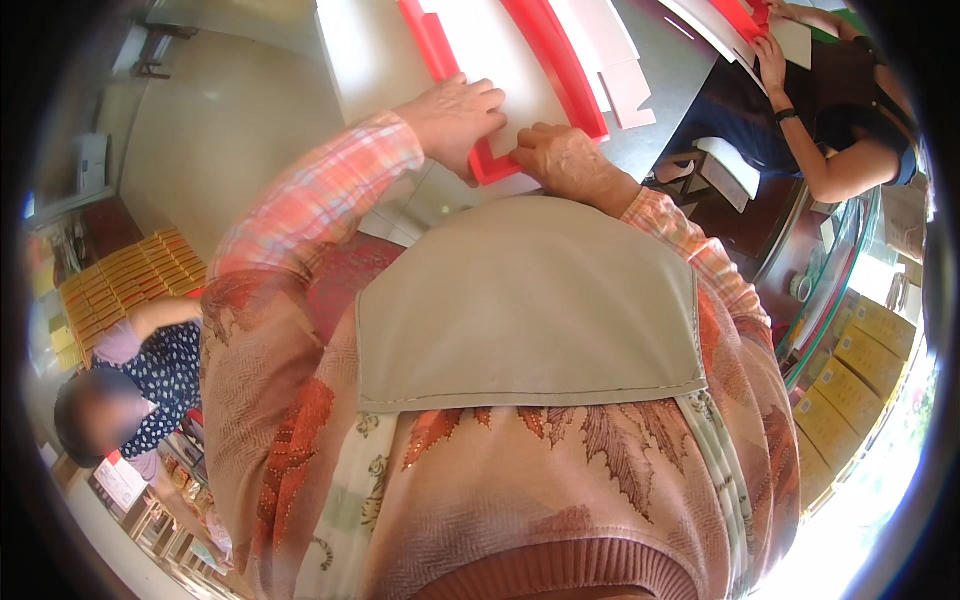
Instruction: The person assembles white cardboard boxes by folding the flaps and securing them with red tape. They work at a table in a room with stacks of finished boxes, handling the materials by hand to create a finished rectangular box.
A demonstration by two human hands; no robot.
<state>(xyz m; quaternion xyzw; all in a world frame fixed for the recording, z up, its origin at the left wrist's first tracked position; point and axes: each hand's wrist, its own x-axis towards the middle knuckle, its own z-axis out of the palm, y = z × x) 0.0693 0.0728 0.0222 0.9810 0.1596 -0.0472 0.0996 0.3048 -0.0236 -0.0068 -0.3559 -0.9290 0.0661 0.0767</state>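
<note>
Collar point(560, 572), ribbed and brown, nearest the camera; below it the wearer's leaf-patterned sweater point(620, 465). Beige bib point(530, 300) with a stitched hem covers the middle of the view. Forearms in plaid sleeves point(320, 190) extend toward the top.

Left hand point(455, 115): grip closed over the near-left corner of the red-edged piece point(565, 75), fingers on the inner side, thumb low on the outer side. Right hand point(570, 165): fingers bent, grip pinching the near red edge just right of that corner. Hands close together, apart from one another.

Red-edged piece lies directly ahead of the bib, its near end in both hands; red borders run up along both sides of a white middle, far end cut off by the frame. White notched card point(625, 85) just beside its right border. Grey surface point(670, 75) visible to the right of the card.

Farther right: co-worker in dark clothing, hand point(770, 65) at another red piece point(738, 18), dark band point(785, 115) on the wrist. Yellow boxes point(850, 370) stand lower right. Left side: second person in a dark patterned top point(165, 380), near rows of yellow-orange packs point(130, 285).
</note>
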